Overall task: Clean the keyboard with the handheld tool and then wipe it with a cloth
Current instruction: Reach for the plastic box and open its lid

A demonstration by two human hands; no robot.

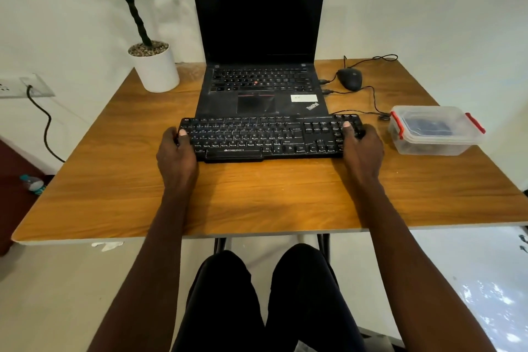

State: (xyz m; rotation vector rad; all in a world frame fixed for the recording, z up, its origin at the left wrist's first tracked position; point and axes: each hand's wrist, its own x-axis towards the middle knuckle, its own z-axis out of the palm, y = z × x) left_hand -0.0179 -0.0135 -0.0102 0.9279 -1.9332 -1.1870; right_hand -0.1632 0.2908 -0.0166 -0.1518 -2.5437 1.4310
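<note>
open laptop [258, 46], mouse [349, 78], potted plant [155, 66], plastic box [434, 130]

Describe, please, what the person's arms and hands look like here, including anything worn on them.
Both forearms are bare up to the bottom edge of the frame: no sleeves show. The left hand and the right hand wear no gloves, and no watch, bracelet or ring is visible. The thumbnails are short and unpainted. Dark trousers cover the legs below.

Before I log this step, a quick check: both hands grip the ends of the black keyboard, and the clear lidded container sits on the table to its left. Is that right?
One detail is off. The clear lidded container sits to the right of the black keyboard, not its left, as the head view shows. The rest holds: the left hand and right hand grip the keyboard's ends on the table.
</note>
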